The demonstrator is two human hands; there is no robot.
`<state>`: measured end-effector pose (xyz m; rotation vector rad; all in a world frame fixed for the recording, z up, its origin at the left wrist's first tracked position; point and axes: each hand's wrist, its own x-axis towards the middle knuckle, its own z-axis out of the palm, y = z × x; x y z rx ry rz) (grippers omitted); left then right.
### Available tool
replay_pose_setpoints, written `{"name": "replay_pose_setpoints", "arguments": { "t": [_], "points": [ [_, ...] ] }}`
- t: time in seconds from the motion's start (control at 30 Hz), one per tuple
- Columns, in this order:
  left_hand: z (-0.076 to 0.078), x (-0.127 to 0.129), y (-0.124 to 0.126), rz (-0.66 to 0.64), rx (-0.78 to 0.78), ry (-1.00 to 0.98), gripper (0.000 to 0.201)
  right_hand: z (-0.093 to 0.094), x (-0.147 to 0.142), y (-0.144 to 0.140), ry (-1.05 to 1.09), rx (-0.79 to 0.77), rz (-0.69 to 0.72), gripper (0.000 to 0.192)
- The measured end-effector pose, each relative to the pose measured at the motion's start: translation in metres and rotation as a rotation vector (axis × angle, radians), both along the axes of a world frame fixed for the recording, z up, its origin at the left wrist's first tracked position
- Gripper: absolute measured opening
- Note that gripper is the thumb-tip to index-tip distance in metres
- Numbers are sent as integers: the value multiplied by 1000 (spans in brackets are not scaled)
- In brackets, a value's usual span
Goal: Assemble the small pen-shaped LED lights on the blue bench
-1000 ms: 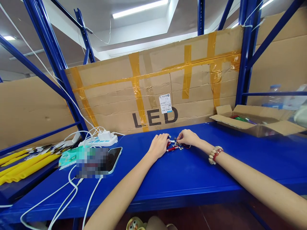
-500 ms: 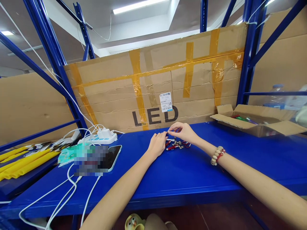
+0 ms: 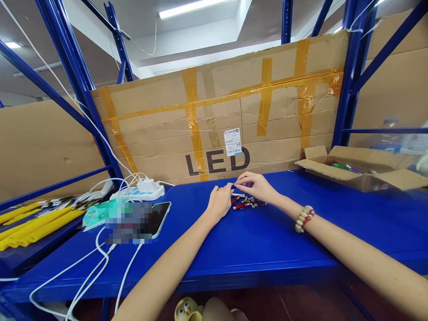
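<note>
Pinching, seemingly, tiny part: hands [image 3: 234, 189] barely shifted above red pens [image 3: 241, 205].

A second ago I had both hands down flat on the pile [image 3: 248, 203] of small parts at frame centre, fingers buried among the red tubes and silver bits. Now my right hand [image 3: 257, 186] is up off the pile, hovering just above it, its fingertips [image 3: 238, 182] pinched together and meeting those of my left hand [image 3: 220, 200], which has tipped upward toward them. What sits between the fingertips is too small for me to make out. With the hands raised, more of the pile shows. Over the last half second the hands have barely shifted; the view has drifted a little.
</note>
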<state>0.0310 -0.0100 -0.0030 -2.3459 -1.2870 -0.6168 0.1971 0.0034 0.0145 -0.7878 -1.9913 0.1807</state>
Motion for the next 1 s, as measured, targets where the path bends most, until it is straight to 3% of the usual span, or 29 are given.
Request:
{"name": "replay_pose_setpoints", "arguments": {
  "t": [0.2,0.37,0.7,1.0],
  "points": [
    [0,1,0,23,-3,0,23,-2,-3,-1,-20,42,4,18],
    [1,1,-2,11,-14,-16,23,-3,-2,0,-10,57,-95,18],
    [3,2,-2,19,-47,14,18,-1,2,-3,-244,86,-90,14],
    [-2,1,3,18,-54,-65,14,10,9,-5,-251,56,-292,12]
  ]
}}
